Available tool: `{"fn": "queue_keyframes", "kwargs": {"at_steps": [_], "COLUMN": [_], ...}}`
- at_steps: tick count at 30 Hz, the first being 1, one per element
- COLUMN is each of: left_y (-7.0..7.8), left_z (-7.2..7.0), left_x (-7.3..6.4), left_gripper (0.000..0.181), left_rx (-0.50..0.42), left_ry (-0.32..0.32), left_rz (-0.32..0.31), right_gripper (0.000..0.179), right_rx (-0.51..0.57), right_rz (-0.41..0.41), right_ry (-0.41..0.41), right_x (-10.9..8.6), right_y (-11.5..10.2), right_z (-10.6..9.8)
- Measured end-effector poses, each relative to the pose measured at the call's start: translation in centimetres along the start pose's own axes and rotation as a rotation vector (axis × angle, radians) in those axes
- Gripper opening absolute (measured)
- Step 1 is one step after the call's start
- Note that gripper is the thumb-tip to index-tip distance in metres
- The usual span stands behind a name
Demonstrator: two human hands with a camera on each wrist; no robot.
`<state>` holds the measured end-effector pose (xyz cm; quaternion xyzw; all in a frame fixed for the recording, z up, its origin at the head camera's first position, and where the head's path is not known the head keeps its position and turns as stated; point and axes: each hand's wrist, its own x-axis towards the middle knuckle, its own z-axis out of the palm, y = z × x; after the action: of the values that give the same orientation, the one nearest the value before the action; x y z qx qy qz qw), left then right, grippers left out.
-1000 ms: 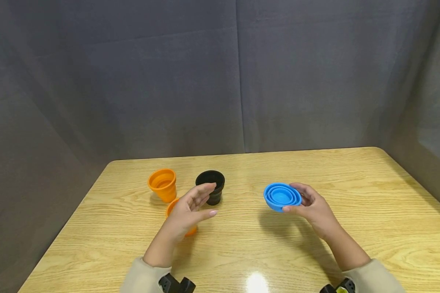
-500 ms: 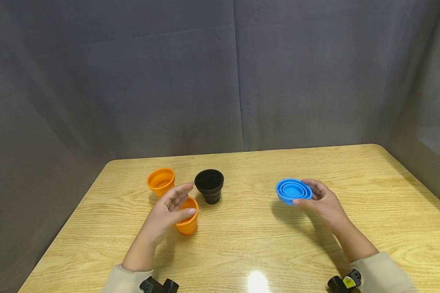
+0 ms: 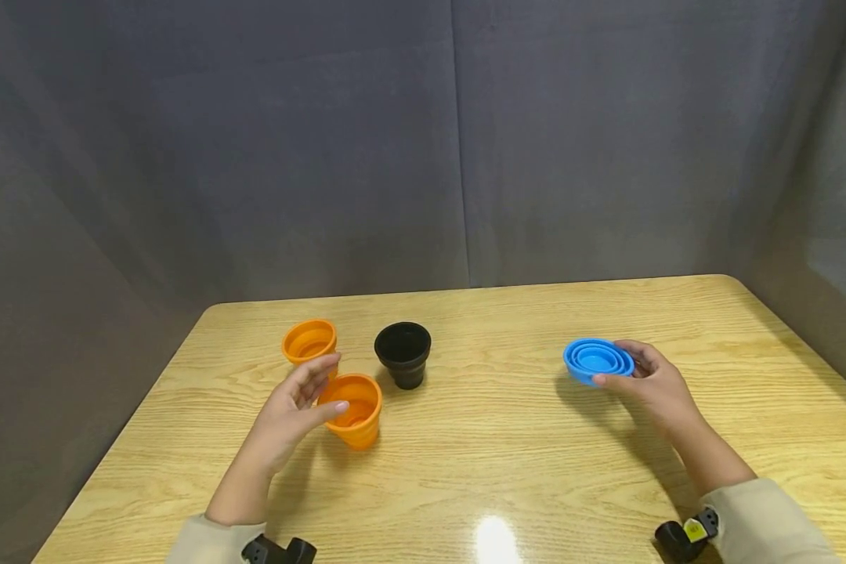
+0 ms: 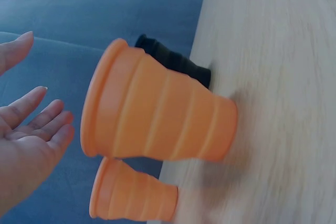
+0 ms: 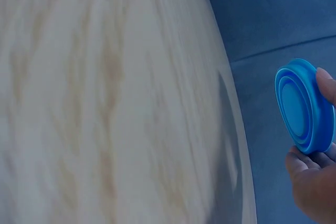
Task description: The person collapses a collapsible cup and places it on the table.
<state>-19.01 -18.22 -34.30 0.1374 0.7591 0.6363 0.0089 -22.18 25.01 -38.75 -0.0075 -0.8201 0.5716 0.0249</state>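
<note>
A blue collapsible cup (image 3: 598, 360), folded flat into rings, is held by its edge in my right hand (image 3: 659, 388) above the table. In the right wrist view the thumb lies on one side of the blue cup (image 5: 304, 106) and the fingers on the other. My left hand (image 3: 285, 411) is at the near orange collapsible cup (image 3: 359, 423), thumb and fingers spread and holding nothing. The left wrist view has this orange cup (image 4: 163, 108) standing extended on the table, the hand (image 4: 31, 135) beside its rim. A second orange cup (image 3: 309, 341) stands behind, partly hidden by the fingers.
An extended black collapsible cup (image 3: 403, 356) stands right of the orange ones. All rest on a wooden table (image 3: 493, 439). A grey curtain (image 3: 352, 157) hangs behind the back edge and along both sides.
My right hand has carried the folded blue cup to the right. My left hand has drawn leftward, from in front of the black cup to the near orange cup, uncovering more of it.
</note>
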Motion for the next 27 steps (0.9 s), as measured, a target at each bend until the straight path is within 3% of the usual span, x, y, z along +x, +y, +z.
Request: {"fn": "queue_keyframes", "kwargs": {"at_steps": [14,19,27], "left_y": [-1.3,-1.9,-3.0], "left_z": [-1.1,-1.5,-2.1], "left_x": [0.0,0.0,0.0], "left_gripper": [0.059,0.061,0.064], "left_rx": [0.107,0.095,0.106], "left_ry": [0.034,0.021,-0.019], "left_rz": [-0.085,-0.099,-0.093], "right_gripper": [0.079,0.078,0.084], "right_rx": [-0.04,-0.083,-0.064], "right_rz": [0.032,0.027,0.06], "right_ry": [0.036,0.065,0.055], "right_x": [1.2,1.4,1.6], "right_y": [1.1,1.6,2.4], "right_z": [-1.6,-1.9,-2.4]}}
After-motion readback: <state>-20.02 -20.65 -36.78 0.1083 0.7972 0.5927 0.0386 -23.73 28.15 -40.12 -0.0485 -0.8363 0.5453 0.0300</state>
